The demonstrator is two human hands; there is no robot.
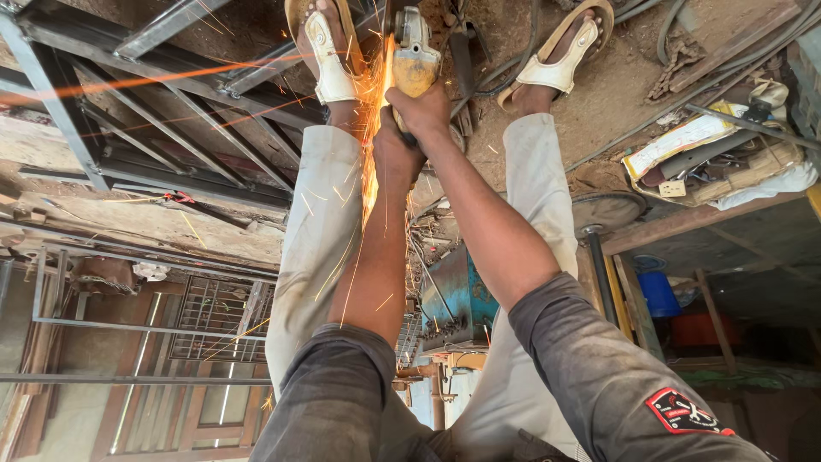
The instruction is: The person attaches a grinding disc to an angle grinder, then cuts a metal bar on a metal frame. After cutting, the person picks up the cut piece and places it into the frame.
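1. Two hands were wrapped tight around one tool: the right hand point(421, 109) gripped the body of the yellow angle grinder point(414, 58), fingers curled right over it.
2. Just beside it, touching, the left hand point(395, 154) was clenched too, low on the same grinder; what exactly its fingers closed on, I could not tell.
3. Out went the sparks point(373, 128)! They streamed from the grinder's head, down along the left forearm and away to the far left in long orange streaks.
4. Beyond the left hand lay a dark metal frame point(171, 103) of welded bars, and the grinder's head met its near edge.
5. Either side of the hands sat two feet in pale sandals: the left sandal point(329, 56) right beside the sparks, the right sandal point(560, 56) well apart.
6. Off past the right hand, on the dirt, cables point(684, 26) trailed towards a pile of papers and scrap point(710, 154).
7. Below the forearms, between the pale trouser legs, stood a blue-green machine point(457, 299).
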